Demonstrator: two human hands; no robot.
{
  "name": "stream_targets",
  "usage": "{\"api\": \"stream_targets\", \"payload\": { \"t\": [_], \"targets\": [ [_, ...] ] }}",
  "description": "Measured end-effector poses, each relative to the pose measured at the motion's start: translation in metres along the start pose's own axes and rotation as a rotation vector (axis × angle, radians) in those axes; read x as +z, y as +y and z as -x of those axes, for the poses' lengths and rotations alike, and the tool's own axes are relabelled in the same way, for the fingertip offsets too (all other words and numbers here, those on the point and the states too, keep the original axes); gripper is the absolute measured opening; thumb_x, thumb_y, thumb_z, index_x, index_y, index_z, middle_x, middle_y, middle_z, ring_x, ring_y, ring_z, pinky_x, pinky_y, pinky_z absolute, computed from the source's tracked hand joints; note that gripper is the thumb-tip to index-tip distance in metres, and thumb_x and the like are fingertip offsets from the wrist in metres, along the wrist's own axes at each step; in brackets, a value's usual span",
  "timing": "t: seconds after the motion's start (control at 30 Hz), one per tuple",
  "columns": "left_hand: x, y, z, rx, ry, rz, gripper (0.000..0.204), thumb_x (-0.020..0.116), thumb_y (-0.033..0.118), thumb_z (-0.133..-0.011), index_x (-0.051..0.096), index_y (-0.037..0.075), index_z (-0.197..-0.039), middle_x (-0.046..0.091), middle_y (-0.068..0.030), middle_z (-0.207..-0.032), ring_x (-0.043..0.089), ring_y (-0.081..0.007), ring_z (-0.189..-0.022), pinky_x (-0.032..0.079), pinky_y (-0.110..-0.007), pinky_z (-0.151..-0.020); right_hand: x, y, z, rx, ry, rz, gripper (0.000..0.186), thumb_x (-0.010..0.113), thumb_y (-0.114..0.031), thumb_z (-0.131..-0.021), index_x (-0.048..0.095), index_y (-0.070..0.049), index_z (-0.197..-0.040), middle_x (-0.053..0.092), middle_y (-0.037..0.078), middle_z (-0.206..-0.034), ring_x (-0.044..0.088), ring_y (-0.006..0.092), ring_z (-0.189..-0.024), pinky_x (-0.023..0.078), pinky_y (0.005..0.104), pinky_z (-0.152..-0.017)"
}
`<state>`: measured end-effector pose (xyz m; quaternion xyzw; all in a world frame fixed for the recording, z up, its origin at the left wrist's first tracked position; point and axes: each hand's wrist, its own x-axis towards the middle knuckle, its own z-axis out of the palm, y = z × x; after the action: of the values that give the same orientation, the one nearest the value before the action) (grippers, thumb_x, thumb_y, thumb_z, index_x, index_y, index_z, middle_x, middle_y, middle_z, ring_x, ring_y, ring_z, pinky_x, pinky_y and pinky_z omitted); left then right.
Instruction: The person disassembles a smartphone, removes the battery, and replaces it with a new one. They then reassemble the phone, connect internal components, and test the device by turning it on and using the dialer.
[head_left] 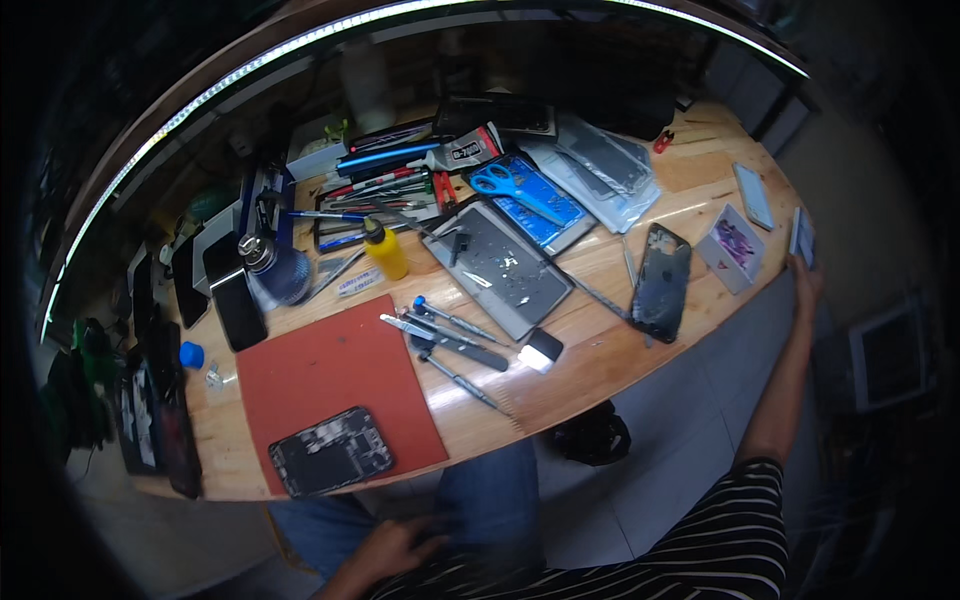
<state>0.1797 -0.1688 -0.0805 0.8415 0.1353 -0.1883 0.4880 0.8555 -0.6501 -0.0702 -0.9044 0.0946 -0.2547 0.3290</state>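
At the table's right edge my right hand point(805, 280), arm stretched far out, has its fingers on a slim, pale blue phone-like slab point(802, 236). The grip is partly hidden by the hand itself. My left hand point(395, 548) rests low over my lap, fingers loosely apart with nothing seen in them. Nearest to it, an opened smartphone point(332, 452) with bare inner parts lies on a red-brown mat point(330, 350). Beside the right hand lie another pale phone point(752, 196) and a small white box point(733, 246) with a purple picture.
Several screwdrivers point(466, 382) and a worn dark phone point(660, 283) lie near the front edge. Behind are a grey tray point(500, 270) of small parts, blue scissors point(515, 192), a yellow bottle point(385, 250) and a dark-blue jar point(280, 270). Dark phones point(235, 300) line the left.
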Motion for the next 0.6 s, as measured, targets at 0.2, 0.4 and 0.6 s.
{"api": "stream_targets", "payload": {
  "t": [0.2, 0.4, 0.6],
  "targets": [
    [0.030, 0.041, -0.059, 0.308, -0.143, 0.818, 0.094, 0.084, 0.026, -0.088, 0.028, 0.011, -0.163, 0.048, -0.0194, -0.155, 0.053, -0.0328, -0.139, 0.045, -0.047, -0.116, -0.141, -0.004, 0.262, -0.227, -0.360, -0.587, 0.083, 0.072, -0.041, -0.087, 0.044, -0.002, -0.155, 0.053, 0.019, -0.148, 0.053, 0.0310, -0.135, 0.041, 0.0458, -0.111],
    [0.052, 0.054, -0.039, 0.512, -0.103, 0.974, 0.126, 0.089, 0.018, -0.077, 0.002, 0.013, -0.167, 0.035, -0.0170, -0.163, 0.038, -0.0317, -0.150, 0.044, -0.044, -0.116, -0.184, -0.127, 0.498, -0.271, -1.082, -0.854, 0.117, 0.085, -0.060, -0.067, 0.039, 0.005, -0.153, 0.050, 0.027, -0.149, 0.052, 0.0385, -0.138, 0.040, 0.0486, -0.114],
    [0.067, -0.014, 0.019, 0.718, 0.111, 1.056, 0.116, 0.082, 0.006, -0.072, 0.012, 0.006, -0.165, 0.042, -0.0144, -0.155, 0.042, -0.0269, -0.146, 0.038, -0.042, -0.119, -0.181, -0.199, 0.579, -0.626, -1.459, -0.703, 0.113, 0.091, -0.040, -0.064, 0.040, 0.008, -0.152, 0.041, 0.026, -0.158, 0.049, 0.0358, -0.141, 0.039, 0.0460, -0.118]
  ]
}}
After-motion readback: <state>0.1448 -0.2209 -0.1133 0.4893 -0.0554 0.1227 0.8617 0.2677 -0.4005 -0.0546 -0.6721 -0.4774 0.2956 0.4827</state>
